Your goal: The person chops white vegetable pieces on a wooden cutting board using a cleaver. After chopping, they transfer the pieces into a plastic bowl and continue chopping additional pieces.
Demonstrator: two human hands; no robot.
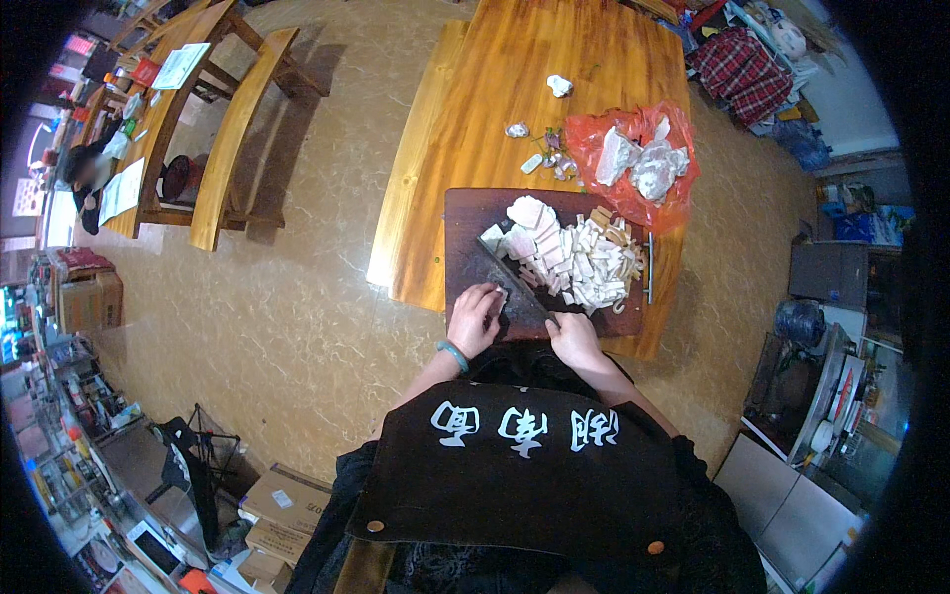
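Note:
My right hand [576, 340] is closed round the handle of a knife [515, 282], whose dark blade runs up and left across the brown cutting board [464, 223]. Left of the blade, my left hand [475, 318] rests on the board with curled fingers, holding a small piece of pale meat [502, 298]. Beyond the blade lie larger pale slices [539, 234]. A heap of cut whitish strips [594, 267] covers the board's right side. At the board's far right corner, a red plastic bag [582, 137] lies spread out with chunks of pale meat [657, 169] on it.
The board lies on a wooden table [512, 89], with garlic bulbs [559, 85] and scraps beyond it. A metal handle [651, 269] stands at its right edge. A bench [241, 141] is at the left; farther left a person [89, 182] sits at another table. Cardboard boxes [286, 497] stand lower left.

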